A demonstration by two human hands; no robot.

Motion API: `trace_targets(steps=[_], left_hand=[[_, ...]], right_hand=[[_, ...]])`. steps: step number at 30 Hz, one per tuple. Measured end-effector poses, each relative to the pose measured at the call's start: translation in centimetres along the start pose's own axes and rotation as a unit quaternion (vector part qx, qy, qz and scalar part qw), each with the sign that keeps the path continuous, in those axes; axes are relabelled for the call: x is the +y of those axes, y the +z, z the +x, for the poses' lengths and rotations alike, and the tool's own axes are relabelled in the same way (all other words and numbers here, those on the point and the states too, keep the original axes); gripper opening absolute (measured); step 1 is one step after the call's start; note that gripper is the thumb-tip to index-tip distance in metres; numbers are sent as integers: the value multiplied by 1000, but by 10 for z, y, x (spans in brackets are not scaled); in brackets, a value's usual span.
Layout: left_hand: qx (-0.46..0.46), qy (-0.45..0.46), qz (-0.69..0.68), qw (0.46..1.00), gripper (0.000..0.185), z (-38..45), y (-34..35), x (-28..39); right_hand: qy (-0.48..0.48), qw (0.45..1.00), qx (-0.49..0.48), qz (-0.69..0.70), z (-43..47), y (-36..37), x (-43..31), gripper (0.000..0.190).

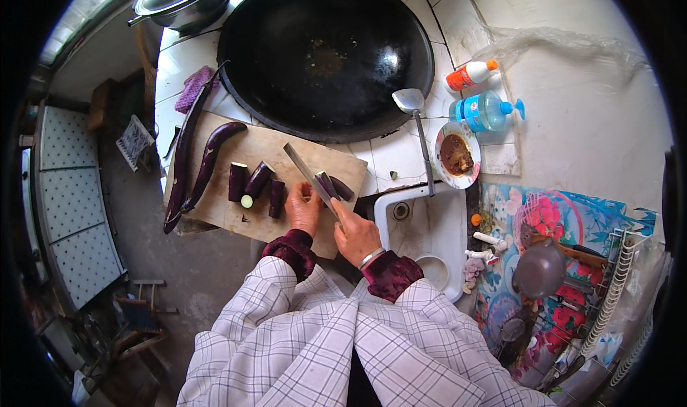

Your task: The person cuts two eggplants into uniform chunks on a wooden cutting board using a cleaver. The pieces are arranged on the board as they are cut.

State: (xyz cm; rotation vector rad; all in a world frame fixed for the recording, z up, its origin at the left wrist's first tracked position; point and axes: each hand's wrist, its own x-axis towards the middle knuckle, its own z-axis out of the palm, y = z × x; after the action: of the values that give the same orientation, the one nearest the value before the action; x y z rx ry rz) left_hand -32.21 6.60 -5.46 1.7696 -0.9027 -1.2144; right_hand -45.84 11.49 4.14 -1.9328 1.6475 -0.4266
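My right hand (358, 237) grips a kitchen knife (307, 172), its blade seen nearly edge-on and slanting up to the left. Fingers curled, my left hand (304, 208) is close to the left side of the blade; whether it pinches anything is hidden. Just right of the knife lies a cut eggplant piece (325, 183) with pale flesh showing, beside a curved eggplant end (341, 188). Several short eggplant chunks (260, 178) rest on the wooden cutting board (279, 138) left of my hands. Farther left are a whole eggplant (210, 157) and a longer one (185, 149) at the board's edge.
A large black wok (322, 58) is set in the tiled counter beyond the board. To the right are a spatula (421, 138), a plate of sauce (456, 154), two bottles (480, 111) and a white sink (384, 219). A lidded pot (182, 4) stands far left.
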Motion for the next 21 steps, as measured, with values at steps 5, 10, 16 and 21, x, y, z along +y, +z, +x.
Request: trace_targets(steps=[5, 10, 16, 21], left_hand=[[-54, -2, -99, 994, 30, -16, -43, 18], [2, 80, 206, 975, 36, -41, -101, 43], [10, 79, 394, 916, 43, -33, -96, 39], [14, 75, 357, 931, 40, -17, -78, 30]], right_hand=[[41, 996, -2, 74, -11, -12, -17, 60], [144, 976, -39, 159, -18, 4, -17, 51], [158, 974, -52, 154, -12, 33, -14, 47], [157, 977, -57, 132, -5, 26, -18, 48]])
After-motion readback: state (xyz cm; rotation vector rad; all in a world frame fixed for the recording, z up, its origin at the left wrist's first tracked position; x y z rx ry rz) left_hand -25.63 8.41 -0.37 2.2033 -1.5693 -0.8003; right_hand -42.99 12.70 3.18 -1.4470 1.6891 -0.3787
